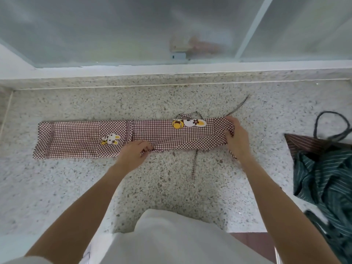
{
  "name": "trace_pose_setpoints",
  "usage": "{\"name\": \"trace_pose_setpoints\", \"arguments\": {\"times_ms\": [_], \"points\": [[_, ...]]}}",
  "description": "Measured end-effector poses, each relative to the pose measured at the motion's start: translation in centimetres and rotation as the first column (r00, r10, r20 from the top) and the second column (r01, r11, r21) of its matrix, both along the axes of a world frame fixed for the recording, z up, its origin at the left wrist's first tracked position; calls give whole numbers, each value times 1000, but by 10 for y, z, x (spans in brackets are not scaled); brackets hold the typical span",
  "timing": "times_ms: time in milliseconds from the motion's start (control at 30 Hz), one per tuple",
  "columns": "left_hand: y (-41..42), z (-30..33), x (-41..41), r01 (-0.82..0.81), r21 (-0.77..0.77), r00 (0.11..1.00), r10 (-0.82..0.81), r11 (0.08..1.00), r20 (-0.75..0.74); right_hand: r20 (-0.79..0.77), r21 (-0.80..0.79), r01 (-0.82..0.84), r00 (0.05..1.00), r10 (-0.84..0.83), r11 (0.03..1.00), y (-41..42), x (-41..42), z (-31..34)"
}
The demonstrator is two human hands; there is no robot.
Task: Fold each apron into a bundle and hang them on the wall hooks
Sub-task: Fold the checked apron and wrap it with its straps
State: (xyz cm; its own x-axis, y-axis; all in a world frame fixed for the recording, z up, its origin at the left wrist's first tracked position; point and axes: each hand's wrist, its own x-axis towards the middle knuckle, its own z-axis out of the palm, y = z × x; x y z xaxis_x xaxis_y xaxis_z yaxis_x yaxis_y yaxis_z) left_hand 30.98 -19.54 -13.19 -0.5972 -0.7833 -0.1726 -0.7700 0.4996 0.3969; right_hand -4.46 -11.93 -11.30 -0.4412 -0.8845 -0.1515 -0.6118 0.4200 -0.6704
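Our right hand (235, 135) grips the gingham apron (114, 136)'s end, left hand (133, 153) pinches its near edge; loose ties (194, 164) could snag underneath.

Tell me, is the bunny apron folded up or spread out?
Folded. The checked apron lies as a long narrow strip on the speckled counter, not yet bundled.

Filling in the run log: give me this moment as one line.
stage: folding | checked apron: long strip on counter | left hand: pinches near edge | right hand: grips right end | striped aprons: waiting, right
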Motion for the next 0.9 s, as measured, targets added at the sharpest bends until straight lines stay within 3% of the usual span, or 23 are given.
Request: {"name": "trace_pose_setpoints", "arguments": {"times_ms": [133,300,400,567,700,833,900], "points": [[4,-3,19,140,43,989,-138,989,-51,-16,78,36,999,-35,996,-1,-5,1],[12,-4,7,125,23,990,-123,992,-63,62,104,84,994,-91,991,11,1,-2],[15,-3,-18,174,-5,985,-174,985,-13,33,104,56,998,-59,993,15,1,-4],[20,-8,-44,15,110,984,-34,994,176,-7,131,90,996,-90,987,24,-3,-7],[10,-8,-56,-126,155,985,105,980,134,43,77,80,996,-83,994,16,-3,7],[4,-9,-58,-202,205,972,171,958,160,-116,136,20,993,-4,990,15,-1,6],[3,-10,-58,-218,246,973,191,944,130,-257,90,18,966,6,996,21,5,3]]}}
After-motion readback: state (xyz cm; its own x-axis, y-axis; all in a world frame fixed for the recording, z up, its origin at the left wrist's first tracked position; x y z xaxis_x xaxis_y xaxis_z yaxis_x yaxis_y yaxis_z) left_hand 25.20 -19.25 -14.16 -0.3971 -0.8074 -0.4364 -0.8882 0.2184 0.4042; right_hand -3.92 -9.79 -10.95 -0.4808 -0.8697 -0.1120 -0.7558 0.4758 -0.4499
